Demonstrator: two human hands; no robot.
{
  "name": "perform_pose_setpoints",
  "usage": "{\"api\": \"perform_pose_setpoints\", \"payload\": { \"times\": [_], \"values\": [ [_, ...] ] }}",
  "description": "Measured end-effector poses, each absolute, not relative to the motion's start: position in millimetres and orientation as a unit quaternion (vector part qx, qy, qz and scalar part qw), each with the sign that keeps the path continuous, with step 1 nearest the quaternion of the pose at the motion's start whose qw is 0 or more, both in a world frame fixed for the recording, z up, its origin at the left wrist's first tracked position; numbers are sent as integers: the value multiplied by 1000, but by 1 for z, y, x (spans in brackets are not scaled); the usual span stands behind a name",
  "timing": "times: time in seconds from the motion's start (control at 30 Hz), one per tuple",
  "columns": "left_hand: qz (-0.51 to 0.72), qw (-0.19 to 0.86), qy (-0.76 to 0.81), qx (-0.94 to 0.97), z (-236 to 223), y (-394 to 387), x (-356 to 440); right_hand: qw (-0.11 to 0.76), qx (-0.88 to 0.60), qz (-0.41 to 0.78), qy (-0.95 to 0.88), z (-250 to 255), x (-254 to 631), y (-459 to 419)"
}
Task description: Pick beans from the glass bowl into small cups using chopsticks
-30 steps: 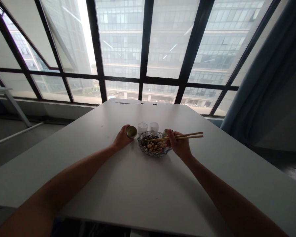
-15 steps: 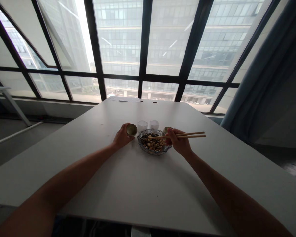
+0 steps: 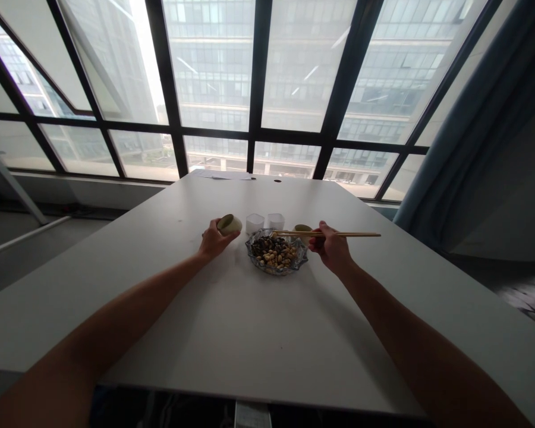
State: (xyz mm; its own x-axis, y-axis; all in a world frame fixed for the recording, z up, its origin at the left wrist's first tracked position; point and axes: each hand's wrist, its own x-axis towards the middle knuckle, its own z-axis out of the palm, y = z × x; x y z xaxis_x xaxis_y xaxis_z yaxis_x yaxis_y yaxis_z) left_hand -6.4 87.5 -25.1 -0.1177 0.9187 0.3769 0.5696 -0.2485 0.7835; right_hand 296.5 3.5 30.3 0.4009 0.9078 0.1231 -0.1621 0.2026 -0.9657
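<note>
My left hand (image 3: 216,239) is closed round a small greenish cup (image 3: 230,225), tilted with its mouth facing up and left. In my right hand (image 3: 332,246) is a pair of chopsticks (image 3: 356,234), held level; their tips are over the back of a clear scalloped glass bowl (image 3: 252,257). Something small and pale, too small to name, shows at the tips. Dark seeds (image 3: 263,244) fill the bowl's back left, and pale nuts in shells (image 3: 280,259) lie at its front right. A second greenish cup (image 3: 302,228) stands behind the bowl, partly hidden by the chopsticks and my right hand.
Two clear cups (image 3: 255,223) stand just behind the bowl. Everything rests on a long white table (image 3: 196,333), with white paper (image 3: 223,175) at its far end. Beyond are large windows; a blue curtain (image 3: 455,137) hangs on the right.
The cup in my left hand has moved slightly left and up and tipped over to the left. The chopsticks have lifted from the bowl's contents and now lie level, tips towards the back.
</note>
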Motion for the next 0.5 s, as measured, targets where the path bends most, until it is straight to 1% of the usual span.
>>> {"api": "perform_pose_setpoints", "payload": {
  "times": [0.1, 0.17, 0.2, 0.3, 0.43, 0.5],
  "values": [
    [457, 186, 593, 637, -26, 89, -7, 644, -497, 203, -545, 26, 305, -4],
    [455, 186, 590, 641, -28, 91, -8, 588, -472, 67, -653, 25, 310, -10],
    [456, 185, 587, 643, -29, 92, -9, 559, -459, 19, -691, 25, 311, -13],
    [463, 181, 578, 647, -32, 95, -11, 508, -437, -69, -739, 28, 312, -19],
    [475, 185, 559, 654, -35, 98, -11, 450, -379, -157, -794, 35, 307, -21],
    [482, 182, 541, 665, -37, 99, -11, 430, -350, -182, -812, 37, 305, -22]
  ]
}}
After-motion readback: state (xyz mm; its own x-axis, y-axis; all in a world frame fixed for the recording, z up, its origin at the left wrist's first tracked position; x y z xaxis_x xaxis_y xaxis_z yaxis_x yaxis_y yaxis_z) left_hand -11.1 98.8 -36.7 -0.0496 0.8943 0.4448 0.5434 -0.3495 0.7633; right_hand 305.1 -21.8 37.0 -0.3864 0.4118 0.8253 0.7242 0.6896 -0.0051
